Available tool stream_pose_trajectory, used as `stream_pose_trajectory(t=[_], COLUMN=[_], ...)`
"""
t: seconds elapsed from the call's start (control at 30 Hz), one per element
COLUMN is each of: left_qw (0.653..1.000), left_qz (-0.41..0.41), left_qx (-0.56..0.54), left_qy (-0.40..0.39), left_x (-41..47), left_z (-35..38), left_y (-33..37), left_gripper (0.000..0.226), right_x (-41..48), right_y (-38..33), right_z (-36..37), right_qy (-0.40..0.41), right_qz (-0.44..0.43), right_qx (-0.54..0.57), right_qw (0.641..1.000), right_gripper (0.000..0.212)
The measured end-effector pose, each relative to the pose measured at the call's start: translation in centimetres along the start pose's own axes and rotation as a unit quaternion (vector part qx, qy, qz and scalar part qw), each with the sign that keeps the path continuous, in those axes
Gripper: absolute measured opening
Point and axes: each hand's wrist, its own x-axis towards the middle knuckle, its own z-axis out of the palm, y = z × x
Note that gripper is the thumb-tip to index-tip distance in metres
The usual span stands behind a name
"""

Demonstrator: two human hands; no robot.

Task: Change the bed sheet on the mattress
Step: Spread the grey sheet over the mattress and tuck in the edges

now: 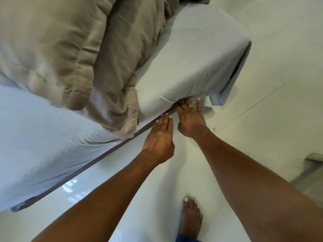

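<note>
Fingers of our right hand push under the sheet edge, tips hidden. Our left hand lies flat just beside; both grips are open.

A pale grey-blue bed sheet is spread over the mattress, which is wholly covered, so only its block shape can be made out. Over the top surface the sheet is drawn smooth and flat. At the far right corner of the mattress it is folded down over the edge, and a loose flap is left hanging just beside that corner on the near side. Along the near side the cloth is pulled down to the lower edge, where it meets the dark strip of the bed base. Towards the left end the sheet looks bluer and is marked by fine slanting creases. At the near left corner a bunched hem is seen.
</note>
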Motion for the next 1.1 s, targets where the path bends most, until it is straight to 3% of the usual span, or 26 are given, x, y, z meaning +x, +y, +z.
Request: stream_pose_trajectory(t=[0.13, 0.23, 0.33, 0.43, 0.5, 0.67, 0.8, 0.9, 1.0, 1.1], left_qw=[1.000, 0.998, 0.996, 0.996, 0.997, 0.994, 0.991, 0.992, 0.992, 0.988], left_qz=[-0.020, -0.054, -0.089, -0.062, -0.052, -0.066, -0.093, -0.092, -0.098, -0.111], left_qx=[-0.007, 0.017, -0.010, -0.055, -0.056, -0.058, -0.065, -0.040, -0.056, -0.076], left_qy=[0.011, -0.022, 0.001, 0.043, 0.030, -0.067, -0.070, -0.071, -0.061, -0.073], left_x=[3.3, 3.8, 3.4, 2.4, 2.7, 7.1, 6.9, 6.2, 6.2, 5.4], left_z=[0.2, 0.9, 0.6, 0.0, -0.4, -1.9, -2.1, -2.4, -3.1, -4.6], left_y=[1.4, 2.7, 3.8, 5.3, 5.8, 5.7, 6.6, 6.4, 6.8, 7.7], left_gripper=[0.092, 0.100, 0.096, 0.083, 0.084, 0.094, 0.095, 0.091, 0.082, 0.070], right_x=[-1.6, -3.7, 0.1, 3.2, 2.8, -1.5, -0.2, 4.6, 5.5, 3.6], right_y=[-0.7, 0.4, 2.9, 3.1, 3.5, 5.5, 8.1, 9.8, 10.4, 10.5], right_z=[-0.6, -0.5, -1.0, -2.3, -2.5, -3.9, -5.7, -7.2, -6.5, -6.7], right_qy=[0.037, 0.086, 0.113, 0.042, 0.003, 0.029, 0.038, -0.038, -0.094, -0.045], right_qz=[-0.008, -0.034, -0.033, -0.013, -0.041, -0.104, -0.021, 0.036, 0.030, 0.012], right_qx=[0.043, 0.039, 0.014, 0.015, 0.019, 0.016, -0.031, -0.047, -0.045, -0.015], right_qw=[0.998, 0.995, 0.993, 0.999, 0.999, 0.994, 0.999, 0.998, 0.994, 0.999], right_gripper=[0.086, 0.083, 0.064, 0.043, 0.050, 0.078, 0.070, 0.047, 0.056, 0.056])
